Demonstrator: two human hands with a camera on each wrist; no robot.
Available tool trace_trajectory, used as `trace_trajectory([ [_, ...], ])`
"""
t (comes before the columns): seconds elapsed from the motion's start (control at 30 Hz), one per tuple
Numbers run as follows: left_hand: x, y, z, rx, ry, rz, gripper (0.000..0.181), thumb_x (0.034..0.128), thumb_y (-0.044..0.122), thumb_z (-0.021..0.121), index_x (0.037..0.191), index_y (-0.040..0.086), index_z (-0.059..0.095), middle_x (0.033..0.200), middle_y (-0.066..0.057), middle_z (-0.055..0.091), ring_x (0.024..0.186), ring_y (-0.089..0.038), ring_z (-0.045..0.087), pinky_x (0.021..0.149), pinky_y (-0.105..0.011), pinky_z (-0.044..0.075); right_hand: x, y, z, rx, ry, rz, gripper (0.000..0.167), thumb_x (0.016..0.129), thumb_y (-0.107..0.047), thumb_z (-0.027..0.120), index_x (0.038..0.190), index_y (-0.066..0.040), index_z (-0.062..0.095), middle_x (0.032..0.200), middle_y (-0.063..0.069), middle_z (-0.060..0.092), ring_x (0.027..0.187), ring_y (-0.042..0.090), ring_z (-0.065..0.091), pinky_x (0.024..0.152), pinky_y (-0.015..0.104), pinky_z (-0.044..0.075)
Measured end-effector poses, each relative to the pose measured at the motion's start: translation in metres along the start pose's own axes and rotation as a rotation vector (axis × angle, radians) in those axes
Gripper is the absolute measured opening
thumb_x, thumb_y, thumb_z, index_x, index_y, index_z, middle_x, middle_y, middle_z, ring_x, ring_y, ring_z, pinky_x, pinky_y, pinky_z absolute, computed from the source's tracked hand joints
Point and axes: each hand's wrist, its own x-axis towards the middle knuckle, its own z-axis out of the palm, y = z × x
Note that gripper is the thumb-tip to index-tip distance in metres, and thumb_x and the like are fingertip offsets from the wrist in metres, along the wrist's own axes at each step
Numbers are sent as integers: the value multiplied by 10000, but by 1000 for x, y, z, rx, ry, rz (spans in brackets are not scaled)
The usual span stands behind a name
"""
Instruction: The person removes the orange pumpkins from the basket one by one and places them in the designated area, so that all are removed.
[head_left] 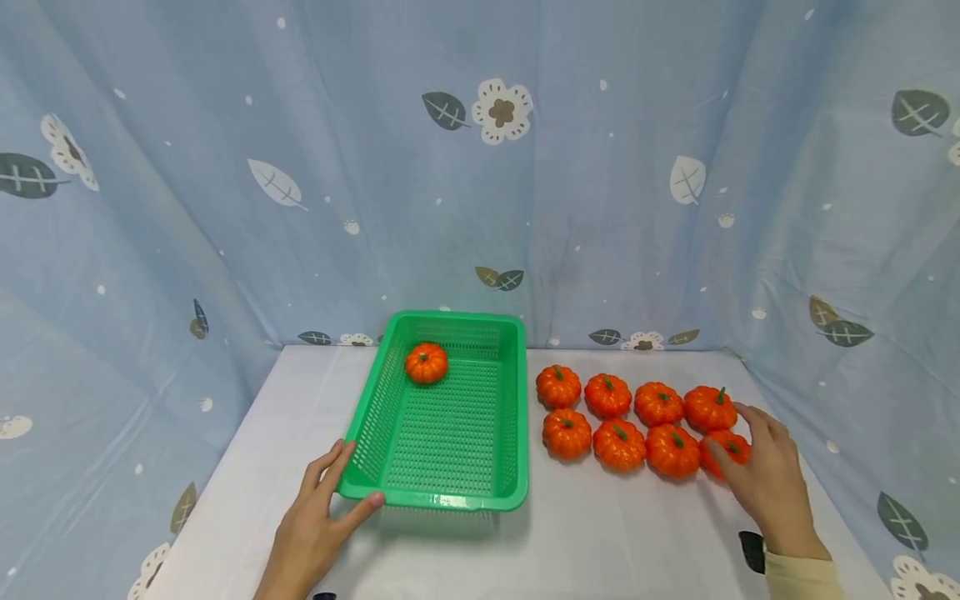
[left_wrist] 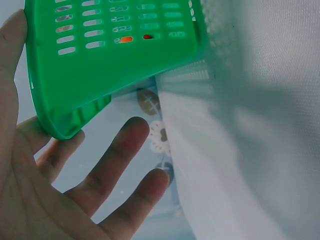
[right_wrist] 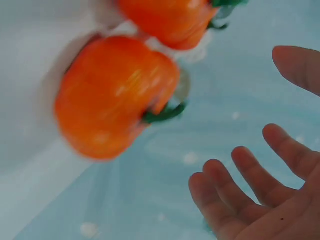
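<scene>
A green plastic basket with slotted walls stands on the white table. One small orange pumpkin lies inside, near its far left corner. My left hand holds the basket's near left corner, thumb on the front rim and fingers along the left side; in the left wrist view two fingers stick out free. Right of the basket, several pumpkins with green stems sit in two rows. Over the right end of these rows hovers my right hand, fingers spread, partly hiding the nearest pumpkin. The right wrist view shows a gap between hand and pumpkin.
A blue curtain printed with leaves and flowers hangs behind and at both sides of the white table. The rows of pumpkins stand close to the basket's right wall. A black object shows beside the right wrist.
</scene>
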Motion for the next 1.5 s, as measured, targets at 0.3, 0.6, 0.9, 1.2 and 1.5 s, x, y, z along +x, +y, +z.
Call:
trace_trajectory([
  [0.3,0,0,1,0,-11,-18,891,872,672,669,1609,361,277,1639,31,261,1418,-340,401,940,-624,454,5,-58,22,102,20,-244,648,862,-172,820,1417,-20,523,1438,246,459,1268,506,433,913,726,427],
  [0.6,3,0,3,-11,-16,-17,901,860,714,639,1609,385,262,1644,39,252,1423,-339,392,954,-636,441,8,-122,38,218,17,-483,624,870,-181,821,1427,-125,545,1454,70,499,1267,292,527,954,535,520],
  [0.9,2,1,4,3,-14,-20,895,864,696,655,1607,360,287,1639,30,264,1412,-338,408,947,-622,449,15,-186,46,383,21,-608,588,916,-221,775,1449,-169,531,1465,16,500,1332,222,501,1066,471,451],
  [1.2,2,2,2,7,2,11,887,865,690,661,1604,355,303,1636,32,281,1402,-338,427,940,-625,452,25,-241,67,549,-29,-657,609,923,-198,763,1472,-152,503,1479,5,485,1329,210,488,1050,455,454],
  [1.5,2,0,-1,-3,-17,-21,887,865,699,650,1605,395,268,1645,36,254,1426,-343,390,953,-637,433,40,-290,106,641,-34,-684,568,945,-171,725,1465,-141,500,1472,14,486,1321,189,485,1081,406,435],
])
